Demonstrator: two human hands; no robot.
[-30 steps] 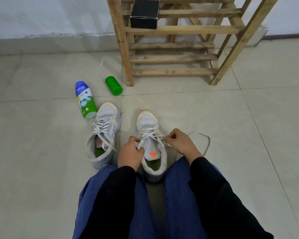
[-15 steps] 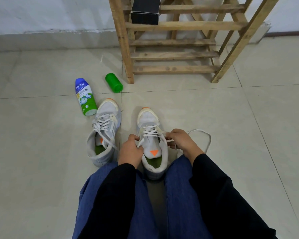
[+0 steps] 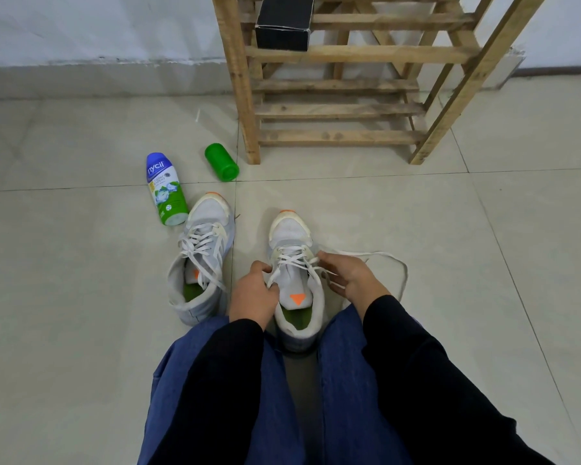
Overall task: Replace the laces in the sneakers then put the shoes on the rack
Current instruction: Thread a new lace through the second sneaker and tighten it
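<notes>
Two white sneakers with green insoles stand on the tiled floor in front of my knees. The left sneaker [image 3: 204, 250] is laced and stands untouched. The right sneaker [image 3: 292, 236] sits between my hands. My left hand [image 3: 254, 297] pinches the white lace at the shoe's left eyelets. My right hand [image 3: 351, 280] grips the lace at the right eyelets. A long loose end of the white lace [image 3: 394, 263] loops over the floor to the right. The wooden shoe rack [image 3: 336, 109] stands against the wall beyond the shoes.
A black box [image 3: 284, 23] rests on an upper slat of the rack. A blue and green powder bottle [image 3: 165, 189] lies on the floor by the left sneaker's toe, with a green cap [image 3: 221, 162] beside the rack's left leg. My blue trouser legs fill the bottom.
My right hand has slid down the right side of the shoe, drawing the lace back towards me. My left hand stays at the left eyelets. The view has shifted slightly.
</notes>
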